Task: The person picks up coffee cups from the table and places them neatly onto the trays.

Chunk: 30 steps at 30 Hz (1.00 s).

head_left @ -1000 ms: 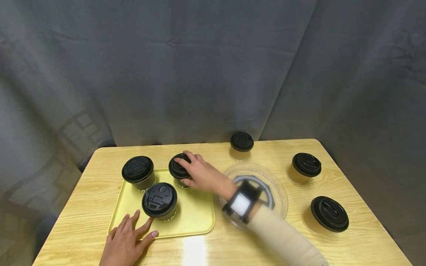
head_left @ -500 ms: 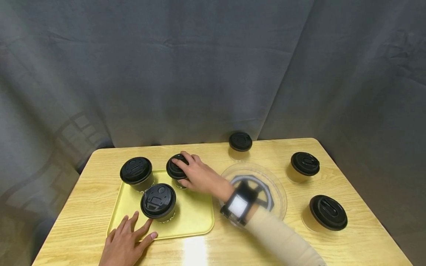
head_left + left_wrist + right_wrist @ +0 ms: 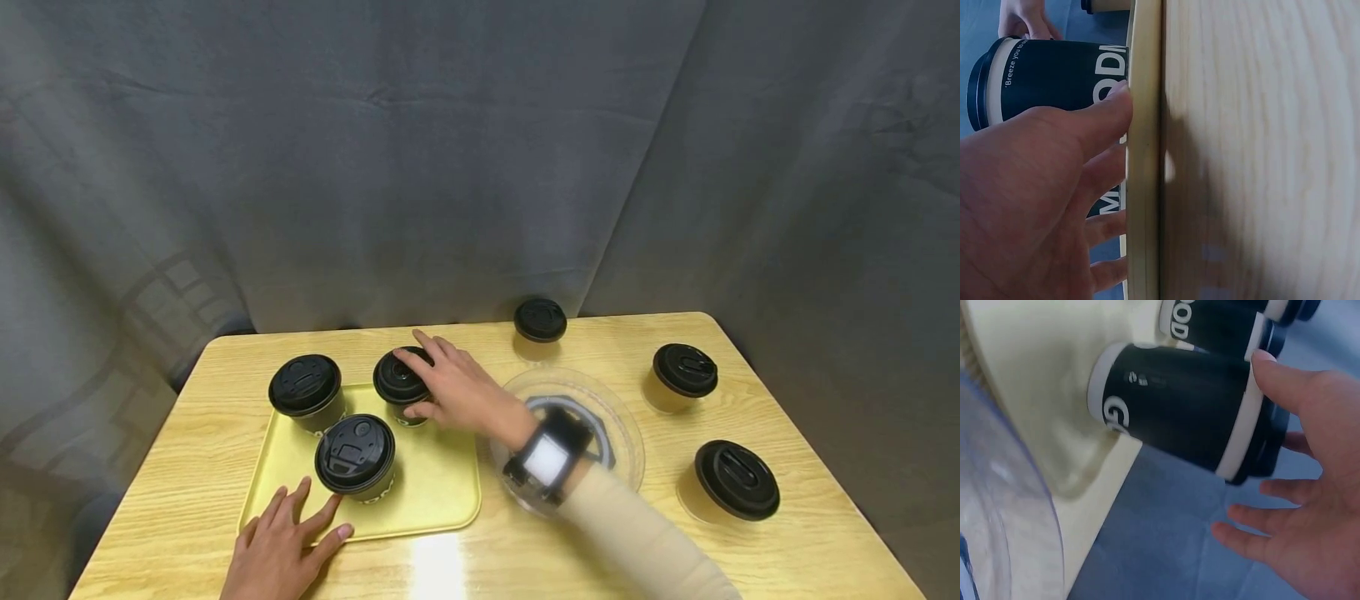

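Note:
A yellow tray (image 3: 442, 500) carries three dark paper coffee cups with black lids and white lettering. My left hand (image 3: 277, 537) rests at the tray's front left, its fingertips on the rim, beside the front coffee cup (image 3: 358, 457). At the back of the tray, my right hand (image 3: 468, 387) is over the back right coffee cup (image 3: 1179, 406), fingers spread. In the right wrist view the thumb is right at the lid's edge and the other fingers stand off it. A third coffee cup (image 3: 307, 390) stands at the tray's back left corner.
Three brown cups with black lids stand outside the tray: one at the back (image 3: 540, 329), one at the right (image 3: 682, 375) and one at the front right (image 3: 731, 483). A round clear plastic dish (image 3: 630, 408) lies under my right forearm. A grey curtain (image 3: 450, 167) hangs behind the table.
My right hand's fingers have loosened from the back right coffee cup's lid and shifted slightly right and up. The left hand and the cups stay in place.

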Motion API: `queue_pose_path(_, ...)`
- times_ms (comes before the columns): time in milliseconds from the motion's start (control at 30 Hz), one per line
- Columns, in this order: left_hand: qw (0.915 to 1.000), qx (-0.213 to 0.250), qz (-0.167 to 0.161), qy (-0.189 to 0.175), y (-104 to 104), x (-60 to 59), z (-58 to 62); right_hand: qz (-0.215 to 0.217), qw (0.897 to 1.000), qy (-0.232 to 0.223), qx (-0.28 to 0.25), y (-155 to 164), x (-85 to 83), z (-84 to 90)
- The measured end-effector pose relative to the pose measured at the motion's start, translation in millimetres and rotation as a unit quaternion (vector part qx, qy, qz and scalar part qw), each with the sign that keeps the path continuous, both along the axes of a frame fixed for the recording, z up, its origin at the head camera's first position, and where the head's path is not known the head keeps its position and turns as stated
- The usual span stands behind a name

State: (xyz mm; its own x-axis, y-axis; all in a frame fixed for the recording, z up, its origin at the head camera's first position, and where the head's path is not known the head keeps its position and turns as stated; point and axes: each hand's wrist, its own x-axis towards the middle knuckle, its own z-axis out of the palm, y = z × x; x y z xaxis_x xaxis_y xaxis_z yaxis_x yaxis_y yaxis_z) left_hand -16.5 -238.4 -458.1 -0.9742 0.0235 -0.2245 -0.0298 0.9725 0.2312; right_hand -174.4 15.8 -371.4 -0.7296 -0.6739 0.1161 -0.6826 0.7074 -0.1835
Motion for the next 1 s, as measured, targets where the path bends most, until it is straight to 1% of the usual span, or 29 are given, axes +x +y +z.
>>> queue_pose_path(133, 1.0, 0.0, 0.0, 0.006, -0.7, 0.3, -0.7, -0.008, 1.0, 0.01, 0.002, 8.5, -6.1, 5.0)
queue_pose_path(267, 0.9999, -0.002, 0.0, 0.012, -1.3, 0.8, -0.7, -0.025, 1.0, 0.012, -0.002, 20.2, -14.3, 8.8)
queue_pose_path(367, 0.9999, -0.003, 0.001, 0.011, -1.0, 0.8, -0.3, -0.048, 0.999, 0.018, -0.005, 31.5, -22.2, 9.1)
queue_pose_path(467, 1.0, -0.006, 0.004, 0.007, -0.5, 0.3, -0.1, -0.082, 0.996, 0.031, 0.001, 43.3, -31.0, 8.2)
queue_pose_path(567, 1.0, -0.006, 0.004, 0.005, -0.2, 0.2, -0.1, -0.114, 0.993, 0.034, 0.012, 53.6, -39.3, 7.2)
queue_pose_path(733, 1.0, -0.005, 0.006, 0.002, -0.8, 0.9, 0.3, -0.15, 0.988, 0.027, 0.03, 68.4, -52.3, 3.8)
queue_pose_path(867, 1.0, -0.003, 0.008, -0.005, -0.7, 0.6, 1.1, -0.179, 0.983, 0.021, 0.044, 80.9, -64.0, -2.9)
queue_pose_path(1000, 0.9999, -0.002, 0.007, -0.013, 0.2, -0.2, 1.6, -0.206, 0.978, 0.009, 0.044, 92.7, -74.1, -9.6)
